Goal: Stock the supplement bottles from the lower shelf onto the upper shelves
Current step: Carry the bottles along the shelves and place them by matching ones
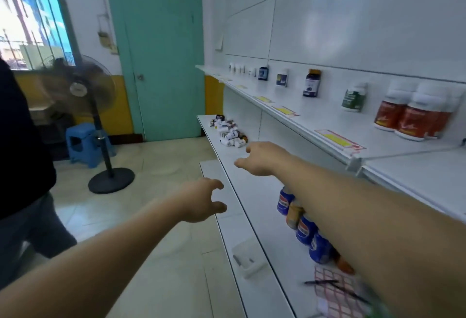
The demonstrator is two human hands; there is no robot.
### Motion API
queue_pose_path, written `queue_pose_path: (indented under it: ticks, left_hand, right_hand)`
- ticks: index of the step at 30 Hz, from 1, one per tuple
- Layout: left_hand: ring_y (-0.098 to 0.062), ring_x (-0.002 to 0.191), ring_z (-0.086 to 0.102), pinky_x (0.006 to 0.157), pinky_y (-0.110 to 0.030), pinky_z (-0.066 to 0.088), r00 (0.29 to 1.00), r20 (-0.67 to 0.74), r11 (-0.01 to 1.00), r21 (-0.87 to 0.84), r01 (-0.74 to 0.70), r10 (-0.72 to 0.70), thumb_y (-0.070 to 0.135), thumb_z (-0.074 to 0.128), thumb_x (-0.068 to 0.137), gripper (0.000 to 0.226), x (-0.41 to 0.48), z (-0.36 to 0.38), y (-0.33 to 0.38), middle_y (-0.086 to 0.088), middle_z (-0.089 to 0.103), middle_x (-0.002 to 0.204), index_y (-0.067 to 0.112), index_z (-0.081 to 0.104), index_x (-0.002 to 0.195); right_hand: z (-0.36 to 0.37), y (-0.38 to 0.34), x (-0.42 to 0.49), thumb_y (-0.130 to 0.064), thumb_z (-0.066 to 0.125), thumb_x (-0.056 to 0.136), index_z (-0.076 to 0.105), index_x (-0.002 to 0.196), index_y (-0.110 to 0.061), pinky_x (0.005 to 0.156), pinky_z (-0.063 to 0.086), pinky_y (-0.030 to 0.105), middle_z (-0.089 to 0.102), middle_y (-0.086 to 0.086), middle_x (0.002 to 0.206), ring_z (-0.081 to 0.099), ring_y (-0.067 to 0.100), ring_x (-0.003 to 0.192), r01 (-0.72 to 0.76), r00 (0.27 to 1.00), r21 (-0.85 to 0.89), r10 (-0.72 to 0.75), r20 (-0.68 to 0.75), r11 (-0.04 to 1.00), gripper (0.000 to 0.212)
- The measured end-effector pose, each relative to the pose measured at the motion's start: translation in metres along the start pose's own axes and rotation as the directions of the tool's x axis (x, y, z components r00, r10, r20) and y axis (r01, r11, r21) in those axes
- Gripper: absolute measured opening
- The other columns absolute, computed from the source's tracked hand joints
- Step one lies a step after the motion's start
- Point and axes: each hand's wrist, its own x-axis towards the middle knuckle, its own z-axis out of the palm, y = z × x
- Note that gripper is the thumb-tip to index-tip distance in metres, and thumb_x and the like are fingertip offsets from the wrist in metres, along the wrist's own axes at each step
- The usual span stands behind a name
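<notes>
A: Hands?
B: Left hand (201, 200) and right hand (262, 157) both empty, fingers spread.
A: Bottles?
B: Supplement bottles (229, 132) heaped at lower shelf's (227, 158) far end; upper shelf (315, 118) sparse.

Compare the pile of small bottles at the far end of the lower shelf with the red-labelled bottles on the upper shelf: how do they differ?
The pile of small bottles lies tumbled, many on their sides; the red-labelled bottles stand upright, side by side. The pile mixes several label colours and looks like smaller containers; the red-labelled ones match each other, with white caps. The pile sits on the lower shelf, just beyond the empty right hand; the red-labelled ones are already on the upper shelf. Both rest on white shelving.
</notes>
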Motion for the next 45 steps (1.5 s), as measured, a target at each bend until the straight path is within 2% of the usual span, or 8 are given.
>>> queue_pose_path:
  ticks: [3, 8, 12, 21, 25, 34, 38, 45]
  left_hand:
    - [-0.021, 0.120, 0.048, 0.096, -0.031, 0.039, 0.999, -0.016, 0.999, 0.025, -0.030, 0.030, 0.050, 0.057, 0.086, 0.059, 0.084, -0.013, -0.050, 0.000, 0.044, 0.141, 0.026, 0.041, 0.137]
    - [-0.019, 0.122, 0.047, 0.094, -0.029, 0.038, 0.998, -0.002, 0.997, -0.040, -0.067, 0.067, 0.050, 0.058, 0.085, 0.057, 0.216, -0.051, -0.130, 0.000, 0.047, 0.139, 0.026, 0.046, 0.134]
    - [-0.019, 0.119, 0.050, 0.097, -0.033, 0.042, 0.998, 0.020, 0.994, -0.095, -0.062, 0.064, 0.049, 0.058, 0.085, 0.053, 0.311, -0.070, -0.176, 0.000, 0.051, 0.134, 0.024, 0.049, 0.131]
    - [-0.018, 0.119, 0.050, 0.092, -0.024, 0.036, 0.990, 0.080, 0.992, -0.041, -0.117, 0.120, 0.048, 0.055, 0.088, 0.048, 0.534, -0.044, -0.259, 0.001, 0.050, 0.135, 0.027, 0.050, 0.130]
    - [-0.020, 0.122, 0.048, 0.100, -0.029, 0.038, 0.982, 0.155, 0.993, -0.064, -0.098, 0.107, 0.045, 0.056, 0.088, 0.049, 0.618, -0.038, -0.294, -0.002, 0.048, 0.138, 0.024, 0.049, 0.132]
    - [-0.021, 0.119, 0.050, 0.097, -0.030, 0.040, 0.924, 0.311, 0.972, 0.001, -0.233, 0.221, 0.046, 0.054, 0.090, 0.049, 0.804, -0.019, -0.379, -0.001, 0.045, 0.140, 0.027, 0.047, 0.133]
    - [-0.019, 0.120, 0.048, 0.098, -0.029, 0.039, 0.865, 0.361, 0.933, -0.039, -0.358, 0.347, 0.043, 0.054, 0.091, 0.046, 0.883, -0.012, -0.417, -0.001, 0.047, 0.138, 0.026, 0.048, 0.133]
    - [-0.022, 0.119, 0.048, 0.098, -0.033, 0.040, 0.777, 0.460, 0.885, -0.047, -0.463, 0.431, 0.039, 0.061, 0.087, 0.055, 1.013, -0.015, -0.442, -0.004, 0.043, 0.140, 0.024, 0.042, 0.137]
  right_hand:
    - [0.017, -0.012, 0.096, -0.059, 0.044, 0.088, 0.034, 0.146, -0.026, 0.093, 0.041, 0.037, 0.043, 0.006, 0.145, 0.045, 0.026, 0.125, -0.008, 1.000, -0.022, 0.008, 0.005, 1.000, 0.068]
    - [0.033, -0.035, 0.239, -0.060, 0.047, 0.083, 0.049, 0.133, -0.020, 0.077, 0.041, 0.034, 0.054, 0.007, 0.130, 0.053, 0.026, 0.110, -0.096, 0.995, 0.086, 0.099, -0.024, 0.992, 0.063]
    - [0.052, -0.037, 0.325, -0.058, 0.048, 0.083, 0.051, 0.129, -0.021, 0.078, 0.041, 0.035, 0.053, 0.007, 0.131, 0.052, 0.027, 0.114, -0.147, 0.987, 0.167, 0.154, -0.034, 0.975, 0.058]
    - [0.129, 0.002, 0.544, -0.054, 0.048, 0.085, 0.053, 0.125, -0.020, 0.074, 0.040, 0.033, 0.057, 0.008, 0.124, 0.054, 0.029, 0.106, -0.241, 0.967, 0.251, 0.254, -0.023, 0.938, 0.053]
    - [0.163, 0.016, 0.629, -0.050, 0.047, 0.087, 0.054, 0.122, -0.014, 0.076, 0.041, 0.033, 0.059, 0.013, 0.121, 0.055, 0.031, 0.106, -0.340, 0.940, 0.305, 0.334, 0.072, 0.890, 0.051]
    - [0.227, 0.029, 0.779, -0.052, 0.041, 0.092, 0.043, 0.137, -0.010, 0.095, 0.044, 0.039, 0.040, 0.016, 0.145, 0.047, 0.033, 0.123, -0.578, 0.810, 0.380, 0.565, 0.159, 0.722, 0.061]
    - [0.253, 0.017, 0.837, -0.050, 0.043, 0.092, 0.048, 0.131, -0.011, 0.095, 0.044, 0.039, 0.050, 0.014, 0.136, 0.048, 0.033, 0.121, -0.658, 0.741, 0.363, 0.651, 0.161, 0.659, 0.055]
    - [0.280, 0.010, 0.905, -0.047, 0.052, 0.089, 0.052, 0.122, -0.012, 0.089, 0.047, 0.037, 0.058, 0.011, 0.121, 0.054, 0.030, 0.112, -0.796, 0.536, 0.449, 0.818, 0.209, 0.407, 0.048]
